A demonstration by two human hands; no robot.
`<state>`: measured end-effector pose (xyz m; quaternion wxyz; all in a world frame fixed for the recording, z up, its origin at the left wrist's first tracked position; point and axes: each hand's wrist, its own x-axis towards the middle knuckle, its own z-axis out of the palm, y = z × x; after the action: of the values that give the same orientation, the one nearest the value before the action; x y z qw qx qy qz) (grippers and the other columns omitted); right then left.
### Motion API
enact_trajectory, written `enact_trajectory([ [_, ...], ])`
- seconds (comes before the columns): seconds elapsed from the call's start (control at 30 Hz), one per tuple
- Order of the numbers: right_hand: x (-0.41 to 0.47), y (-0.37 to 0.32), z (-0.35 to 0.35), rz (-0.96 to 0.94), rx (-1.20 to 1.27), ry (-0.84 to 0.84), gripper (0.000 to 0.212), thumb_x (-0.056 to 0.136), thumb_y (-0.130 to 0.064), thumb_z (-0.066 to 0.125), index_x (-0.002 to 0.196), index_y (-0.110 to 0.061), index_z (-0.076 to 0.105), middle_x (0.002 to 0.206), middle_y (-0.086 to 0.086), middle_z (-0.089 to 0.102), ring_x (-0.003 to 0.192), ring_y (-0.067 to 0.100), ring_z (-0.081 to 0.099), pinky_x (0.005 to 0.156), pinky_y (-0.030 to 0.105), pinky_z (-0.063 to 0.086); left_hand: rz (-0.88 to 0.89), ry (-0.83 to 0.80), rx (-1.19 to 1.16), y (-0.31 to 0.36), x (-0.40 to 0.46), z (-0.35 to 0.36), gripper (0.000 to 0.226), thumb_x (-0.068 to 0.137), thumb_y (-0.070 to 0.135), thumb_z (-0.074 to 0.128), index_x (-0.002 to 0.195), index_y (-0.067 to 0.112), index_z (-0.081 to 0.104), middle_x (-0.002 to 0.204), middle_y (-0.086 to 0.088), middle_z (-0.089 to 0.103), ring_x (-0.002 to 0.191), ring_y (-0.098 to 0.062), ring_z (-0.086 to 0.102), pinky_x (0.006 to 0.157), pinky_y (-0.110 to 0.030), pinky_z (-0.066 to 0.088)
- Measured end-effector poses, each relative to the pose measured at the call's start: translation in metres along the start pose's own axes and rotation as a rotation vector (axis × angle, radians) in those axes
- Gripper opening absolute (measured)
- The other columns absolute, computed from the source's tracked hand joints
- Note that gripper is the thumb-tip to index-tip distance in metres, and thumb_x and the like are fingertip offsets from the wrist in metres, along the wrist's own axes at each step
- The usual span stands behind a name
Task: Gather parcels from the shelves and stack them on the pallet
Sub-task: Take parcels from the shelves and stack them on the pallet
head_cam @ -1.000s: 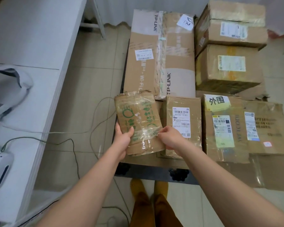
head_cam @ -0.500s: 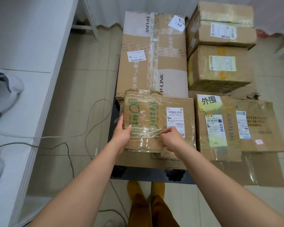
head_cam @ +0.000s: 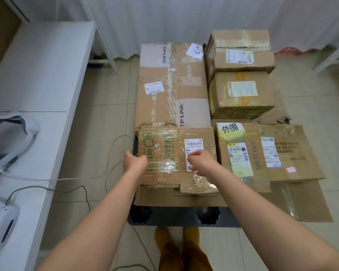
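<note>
Beige floor tiles are being occupied by a loaded pallet [head_cam: 184, 220] beside a white shelf [head_cam: 37, 79]. Both forearms are being extended forward and down. The taped parcel [head_cam: 159, 155] is lying flat at the pallet's near left corner, its left edge bordering open floor. The left hand [head_cam: 135, 163] is being rested against that edge, fingers loosely curled. The right hand [head_cam: 201, 162] is being held over the neighbouring labelled box [head_cam: 198, 159], fingers loosely curled, gripping nothing.

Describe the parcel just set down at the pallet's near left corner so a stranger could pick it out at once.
Start at the long TP-LINK carton on the pallet's left side. Directly in front of it, at the near left corner, lies the green-printed parcel, with the left hand at its left edge. Unlike the plain brown box with a white barcode label beside it, it carries green print under wrinkled clear tape.
</note>
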<state>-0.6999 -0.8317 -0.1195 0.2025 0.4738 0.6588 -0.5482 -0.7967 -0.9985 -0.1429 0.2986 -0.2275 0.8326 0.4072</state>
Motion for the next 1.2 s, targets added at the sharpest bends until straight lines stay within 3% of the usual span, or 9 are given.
enact_trajectory([
  [0.13, -0.024, -0.018, -0.025, -0.065, 0.024, 0.012, 0.023, 0.095, -0.011, 0.043, 0.111, -0.013, 0.060, 0.110, 0.010, 0.062, 0.096, 0.025, 0.062, 0.075, 0.032, 0.049, 0.058, 0.014, -0.036, 0.032, -0.030, -0.006, 0.068, 0.093, 0.011, 0.053, 0.154, 0.013, 0.023, 0.152, -0.011, 0.037, 0.130, -0.031, 0.046, 0.105, -0.040, 0.042],
  [0.23, -0.048, -0.029, -0.045, -0.094, 0.050, 0.036, 0.031, 0.096, -0.012, 0.044, 0.122, -0.005, 0.060, 0.109, 0.015, 0.065, 0.109, 0.033, 0.064, 0.091, 0.041, 0.053, 0.123, -0.011, -0.052, 0.053, -0.061, -0.006, 0.055, 0.095, 0.008, 0.052, 0.147, 0.008, 0.034, 0.124, -0.007, 0.050, 0.089, -0.019, 0.055, 0.082, -0.031, 0.040],
  [0.33, -0.071, -0.034, -0.067, -0.127, 0.102, 0.073, 0.034, 0.094, -0.013, 0.045, 0.123, 0.000, 0.058, 0.119, 0.021, 0.064, 0.100, 0.031, 0.066, 0.077, 0.037, 0.050, 0.135, -0.088, -0.069, 0.072, -0.089, -0.003, 0.058, 0.096, 0.009, 0.053, 0.150, 0.010, 0.031, 0.140, -0.011, 0.046, 0.119, -0.029, 0.052, 0.097, -0.037, 0.044],
  [0.43, -0.102, -0.036, -0.096, -0.153, 0.168, 0.128, 0.030, 0.093, -0.015, 0.047, 0.116, -0.003, 0.062, 0.096, 0.011, 0.061, 0.081, 0.023, 0.056, 0.069, 0.033, 0.044, 0.195, -0.144, -0.051, 0.096, -0.117, 0.000, 0.055, 0.094, 0.013, 0.054, 0.145, 0.010, 0.035, 0.135, -0.012, 0.050, 0.122, -0.034, 0.052, 0.104, -0.046, 0.045],
  [0.6, -0.160, -0.024, -0.150, -0.164, 0.263, 0.273, 0.031, 0.092, -0.016, 0.047, 0.118, -0.004, 0.061, 0.098, 0.010, 0.063, 0.081, 0.023, 0.050, 0.075, 0.035, 0.048, 0.356, -0.315, -0.023, 0.142, -0.178, 0.012, 0.042, 0.095, 0.011, 0.050, 0.136, 0.009, 0.043, 0.105, -0.011, 0.058, 0.089, -0.025, 0.059, 0.070, -0.034, 0.051],
  [0.67, -0.186, -0.017, -0.169, -0.176, 0.313, 0.315, 0.033, 0.094, -0.016, 0.048, 0.123, -0.003, 0.059, 0.101, 0.007, 0.061, 0.083, 0.022, 0.053, 0.078, 0.034, 0.051, 0.418, -0.396, -0.010, 0.158, -0.207, 0.017, 0.037, 0.095, 0.009, 0.049, 0.132, 0.009, 0.046, 0.103, -0.012, 0.061, 0.086, -0.025, 0.062, 0.061, -0.030, 0.050],
  [0.97, -0.334, 0.044, -0.272, -0.301, 0.537, 0.566, 0.025, 0.100, -0.022, 0.049, 0.120, -0.011, 0.060, 0.101, 0.004, 0.062, 0.088, 0.019, 0.063, 0.074, 0.028, 0.053, 0.658, -0.737, 0.029, 0.193, -0.388, 0.078, 0.028, 0.099, 0.004, 0.046, 0.125, 0.012, 0.051, 0.106, -0.012, 0.066, 0.084, -0.024, 0.065, 0.067, -0.029, 0.054],
  [1.1, -0.406, 0.086, -0.315, -0.366, 0.640, 0.713, 0.021, 0.101, -0.022, 0.050, 0.114, -0.011, 0.062, 0.102, 0.005, 0.062, 0.089, 0.019, 0.062, 0.083, 0.031, 0.053, 0.748, -0.873, 0.065, 0.187, -0.479, 0.110, 0.030, 0.099, 0.004, 0.045, 0.128, 0.009, 0.053, 0.105, -0.013, 0.066, 0.086, -0.025, 0.066, 0.072, -0.032, 0.056],
  [1.2, -0.461, 0.133, -0.353, -0.435, 0.783, 0.851, 0.014, 0.100, -0.020, 0.051, 0.101, -0.011, 0.062, 0.093, 0.006, 0.063, 0.074, 0.017, 0.060, 0.066, 0.023, 0.049, 0.808, -1.010, 0.060, 0.174, -0.560, 0.142, 0.028, 0.098, 0.002, 0.044, 0.124, 0.007, 0.054, 0.102, -0.013, 0.066, 0.081, -0.026, 0.065, 0.079, -0.035, 0.055],
])
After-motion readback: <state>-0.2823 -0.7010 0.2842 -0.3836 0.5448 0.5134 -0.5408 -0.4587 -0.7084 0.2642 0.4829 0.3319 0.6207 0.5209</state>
